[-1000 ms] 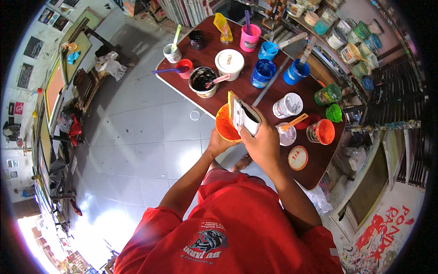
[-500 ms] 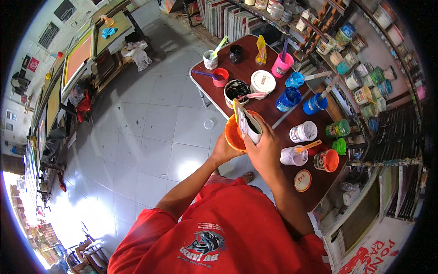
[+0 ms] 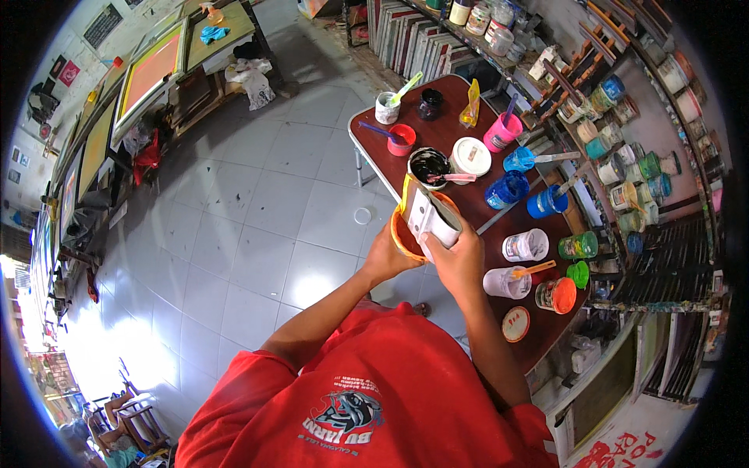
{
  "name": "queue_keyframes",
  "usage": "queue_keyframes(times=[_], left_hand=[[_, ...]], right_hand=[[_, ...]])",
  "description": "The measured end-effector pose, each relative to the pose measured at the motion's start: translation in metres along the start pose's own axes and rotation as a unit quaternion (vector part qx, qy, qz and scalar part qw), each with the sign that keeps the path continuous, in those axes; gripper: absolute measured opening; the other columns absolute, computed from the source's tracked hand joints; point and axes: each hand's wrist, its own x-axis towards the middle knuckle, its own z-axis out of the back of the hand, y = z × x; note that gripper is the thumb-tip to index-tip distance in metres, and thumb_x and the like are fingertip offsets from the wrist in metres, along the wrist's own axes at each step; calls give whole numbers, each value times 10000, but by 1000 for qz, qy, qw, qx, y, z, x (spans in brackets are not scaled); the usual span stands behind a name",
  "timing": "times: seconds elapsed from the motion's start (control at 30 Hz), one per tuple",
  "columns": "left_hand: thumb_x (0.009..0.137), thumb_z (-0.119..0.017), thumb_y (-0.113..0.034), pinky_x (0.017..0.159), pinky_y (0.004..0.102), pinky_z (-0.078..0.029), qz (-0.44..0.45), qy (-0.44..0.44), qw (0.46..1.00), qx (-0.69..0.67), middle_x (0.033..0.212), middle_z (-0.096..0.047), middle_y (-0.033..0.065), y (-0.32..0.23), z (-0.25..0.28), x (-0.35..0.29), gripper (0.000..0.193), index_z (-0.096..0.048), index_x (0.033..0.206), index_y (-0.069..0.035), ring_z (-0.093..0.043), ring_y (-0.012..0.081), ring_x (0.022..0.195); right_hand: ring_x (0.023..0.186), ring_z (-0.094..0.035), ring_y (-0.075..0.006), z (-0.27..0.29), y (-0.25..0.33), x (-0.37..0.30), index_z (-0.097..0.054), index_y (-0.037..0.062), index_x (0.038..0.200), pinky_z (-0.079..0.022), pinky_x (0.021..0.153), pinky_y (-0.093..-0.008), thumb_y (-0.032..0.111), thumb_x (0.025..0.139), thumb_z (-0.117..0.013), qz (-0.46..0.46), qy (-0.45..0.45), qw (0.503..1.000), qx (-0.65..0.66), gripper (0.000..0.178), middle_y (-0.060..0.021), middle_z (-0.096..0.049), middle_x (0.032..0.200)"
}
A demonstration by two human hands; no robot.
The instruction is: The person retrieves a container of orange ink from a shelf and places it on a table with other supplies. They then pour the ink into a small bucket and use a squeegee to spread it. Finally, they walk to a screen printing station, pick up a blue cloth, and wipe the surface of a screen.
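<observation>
My left hand (image 3: 388, 256) is closed round the side of an orange paint pot (image 3: 401, 236), holding it up in front of my body. In my right hand (image 3: 462, 264) is a squeegee (image 3: 424, 216) with a pale, hollow-ended handle, dark screws and a yellow blade edge. It is tilted across the pot's mouth, hiding most of the inside. Whether the blade touches the rim I cannot tell. Just beyond my hands, on the dark red table (image 3: 378, 122), stands a tub of black paint (image 3: 429, 162) with a pink-handled tool in it.
Blue paint pots (image 3: 507, 189), a pink pot (image 3: 502, 132), a white lidded tub (image 3: 471, 157) and a white pot with an orange stick (image 3: 505, 283) crowd the table. A loose round lid (image 3: 516, 324) lies near its close end. Shelves of jars (image 3: 624, 164) stand right. Grey floor tiles (image 3: 257, 203) lie left.
The squeegee has turned in my right hand so its broad screwed face shows more, covering more of the pot's mouth. The whole view has shifted, with the table appearing lower and further right.
</observation>
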Motion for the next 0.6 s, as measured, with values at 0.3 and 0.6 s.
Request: queue_keyframes(times=[0.3, 0.6], left_hand=[[513, -831, -339, 943, 389, -393, 6, 4, 993, 122, 1205, -488, 156, -6, 22, -1, 953, -355, 1288, -56, -478, 320, 1111], [517, -828, -399, 965, 398, -371, 14, -2, 987, 159, 1225, -464, 157, -24, 36, -5, 957, -366, 1285, -63, -449, 320, 1142]], right_hand=[[930, -606, -173, 1, -1, 7, -530, -40, 1140, -471, 812, -309, 15, 723, -643, -36, 72, 995, 63, 436, -134, -628, 1028], [897, -603, -154, 15, -36, 6, -547, -18, 1099, -486, 773, -296, 44, 774, -636, -198, 104, 956, 190, 342, -95, -613, 1024]])
